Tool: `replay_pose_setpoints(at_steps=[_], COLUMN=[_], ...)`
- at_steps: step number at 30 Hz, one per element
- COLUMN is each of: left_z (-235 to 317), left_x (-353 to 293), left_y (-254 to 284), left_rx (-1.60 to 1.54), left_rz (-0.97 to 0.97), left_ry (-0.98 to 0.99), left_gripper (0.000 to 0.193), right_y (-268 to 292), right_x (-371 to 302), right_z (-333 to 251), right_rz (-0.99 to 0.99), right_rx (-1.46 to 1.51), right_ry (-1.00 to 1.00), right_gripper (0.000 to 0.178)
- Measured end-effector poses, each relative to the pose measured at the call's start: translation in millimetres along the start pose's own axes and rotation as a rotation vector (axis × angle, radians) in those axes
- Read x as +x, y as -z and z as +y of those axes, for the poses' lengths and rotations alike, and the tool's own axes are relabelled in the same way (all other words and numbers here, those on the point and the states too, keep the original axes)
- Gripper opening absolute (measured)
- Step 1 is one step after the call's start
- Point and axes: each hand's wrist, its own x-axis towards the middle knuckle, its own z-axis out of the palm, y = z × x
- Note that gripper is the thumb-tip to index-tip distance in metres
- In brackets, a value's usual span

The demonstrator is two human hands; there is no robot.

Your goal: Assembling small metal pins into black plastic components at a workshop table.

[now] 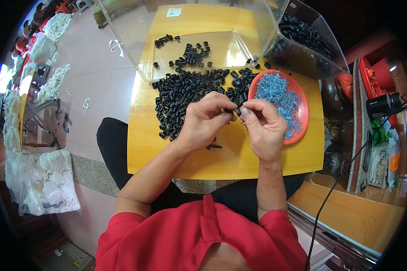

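Over the yellow table (pixel 194 166), my two hands meet fingertip to fingertip. My left hand (pixel 201 122) is closed in a pinch on a small black plastic part (pixel 230 111). Thumb and forefinger of my right hand (pixel 264 131) are pressed together right beside it; what they hold is too small to make out. A large heap of small black plastic parts (pixel 178 97) spreads beyond and left of my left hand. Next to my right hand sits a red plate (pixel 305 113), carrying many small silvery-blue metal pieces (pixel 276 92) that look like springs.
A clear plastic bin (pixel 233 54) stands at the table's far side, with black parts around its edge. Another clear bin (pixel 334 56) at the far right holds more black parts. Bagged white bundles (pixel 47 180) lie at left. A black cable (pixel 323 203) runs down the right side.
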Motion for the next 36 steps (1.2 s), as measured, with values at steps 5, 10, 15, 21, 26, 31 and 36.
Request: replay_pose_setpoints(at_steps=[5, 10, 15, 21, 26, 31, 36], left_z=[-0.8, -0.4, -3.2, 2.0, 6.9, 9.4, 11.0], left_x=[-4.4, -5.0, -6.1, -0.2, 10.5, 12.3, 12.8], left_y=[-4.8, -5.5, -3.7, 1.8, 24.8, 31.4, 29.4], left_rx=[0.078, -0.024, 0.009, -0.04, -0.247, -0.313, -0.36], left_rz=[0.011, 0.019, 0.017, 0.15, 0.375, 0.422, 0.401], left_ry=[-0.015, 0.048, 0.035, 0.067, 0.007, 0.035, 0.073], left_gripper=[0.032, 0.042, 0.04, 0.031, 0.02, 0.02, 0.018], right_y=[-0.1, 0.6, 0.1, 7.5, 14.0, -1.4, -5.6], right_x=[2.4, 3.4, 1.5, 4.4, 13.2, 11.9, 10.5], right_z=[-1.7, -5.8, -9.4, -14.8, -1.4, 13.3, 20.0], right_rz=[-0.012, -0.038, -0.101, -0.096, -0.058, -0.197, -0.294], right_rx=[-0.169, -0.298, -0.443, -0.378, -0.819, -1.011, -1.073], right_ry=[0.126, 0.204, 0.25, 0.09, 0.382, 0.455, 0.421], right_gripper=[0.008, 0.009, 0.012, 0.025, 0.018, 0.012, 0.009])
